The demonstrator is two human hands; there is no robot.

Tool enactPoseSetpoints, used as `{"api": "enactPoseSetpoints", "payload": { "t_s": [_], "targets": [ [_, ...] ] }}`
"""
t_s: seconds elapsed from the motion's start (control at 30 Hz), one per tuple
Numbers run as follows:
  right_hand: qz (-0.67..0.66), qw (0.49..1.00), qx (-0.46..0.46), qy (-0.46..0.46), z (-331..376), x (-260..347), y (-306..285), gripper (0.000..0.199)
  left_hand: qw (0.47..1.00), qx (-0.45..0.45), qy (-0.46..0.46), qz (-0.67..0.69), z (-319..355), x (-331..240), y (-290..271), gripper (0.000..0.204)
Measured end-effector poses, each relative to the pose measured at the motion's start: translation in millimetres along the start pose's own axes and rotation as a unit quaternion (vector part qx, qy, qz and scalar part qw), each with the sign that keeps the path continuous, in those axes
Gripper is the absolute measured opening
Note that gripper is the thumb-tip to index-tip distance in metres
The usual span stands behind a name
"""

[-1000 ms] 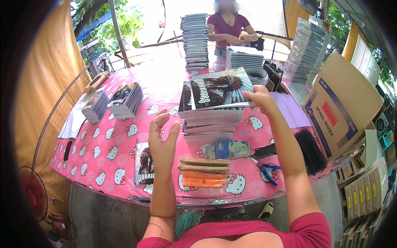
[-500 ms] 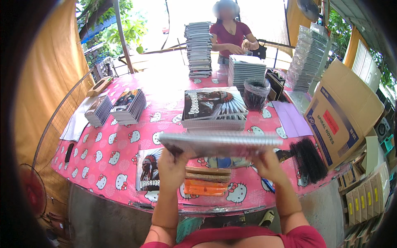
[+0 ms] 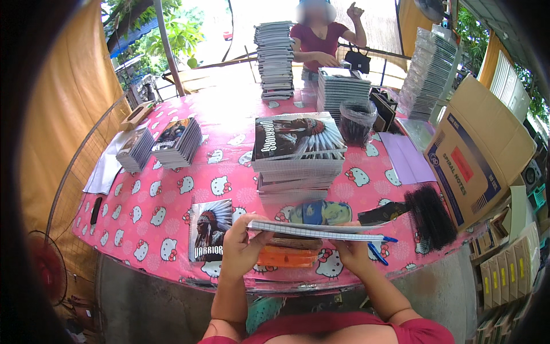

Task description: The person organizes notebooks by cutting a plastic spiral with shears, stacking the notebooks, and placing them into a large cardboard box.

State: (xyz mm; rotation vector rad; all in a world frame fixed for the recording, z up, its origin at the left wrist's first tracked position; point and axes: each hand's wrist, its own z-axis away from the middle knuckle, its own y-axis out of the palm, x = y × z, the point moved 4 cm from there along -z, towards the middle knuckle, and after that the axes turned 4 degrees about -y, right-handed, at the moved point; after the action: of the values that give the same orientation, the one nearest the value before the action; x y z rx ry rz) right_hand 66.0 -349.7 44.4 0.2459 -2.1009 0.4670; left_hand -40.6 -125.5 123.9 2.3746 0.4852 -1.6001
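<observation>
A thin notebook (image 3: pixel 312 230), seen nearly edge-on with a strip of grid-ruled paper showing, is held level over the near part of the table. At its left end my left hand (image 3: pixel 243 243) is closed, thumb on the near side. My right hand (image 3: pixel 350 252) grips its lower edge toward the right, fingers partly hidden beneath. Below it lie an orange bundle (image 3: pixel 286 257) and a brown strip, partly covered. Left of my left hand, a notebook with a feathered-headdress cover (image 3: pixel 209 234) lies flat. Two blue pens (image 3: pixel 378 254) are beside my right hand.
Beyond the notebook stands a stack of similar notebooks (image 3: pixel 298 166), with a blue-and-yellow cloth (image 3: pixel 321 212) before it. Black spiral coils (image 3: pixel 428 221) and a cardboard box (image 3: pixel 470 155) are right. Smaller stacks (image 3: pixel 177 143) sit left. A co-worker (image 3: pixel 321 40) stands across the pink table.
Both my hands have brought the notebook lower and nearer, tilting it so that its grid-paper edge shows. The co-worker has raised one hand.
</observation>
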Motion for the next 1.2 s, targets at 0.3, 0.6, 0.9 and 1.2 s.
{"api": "enactPoseSetpoints", "payload": {
  "t_s": [0.3, 0.6, 0.9, 1.2],
  "targets": [
    [0.117, 0.975, 0.129, 0.136, 22, -31, 15, 0.039, 0.994, -0.09, -0.006, -0.06, 1, 29, -2, 0.053],
    [-0.153, 0.984, 0.031, 0.085, 29, -26, 36, 0.073, 0.969, -0.22, -0.07, 0.085, 26, 73, -3, 0.051],
    [-0.221, 0.969, -0.013, 0.113, -22, 7, 27, 0.028, 0.962, -0.18, -0.142, 0.146, 1, 80, -6, 0.034],
    [0.339, 0.924, -0.154, 0.091, -41, -67, -159, 0.027, 0.959, -0.242, 0.092, -0.114, 14, 41, 2, 0.072]
  ]
}}
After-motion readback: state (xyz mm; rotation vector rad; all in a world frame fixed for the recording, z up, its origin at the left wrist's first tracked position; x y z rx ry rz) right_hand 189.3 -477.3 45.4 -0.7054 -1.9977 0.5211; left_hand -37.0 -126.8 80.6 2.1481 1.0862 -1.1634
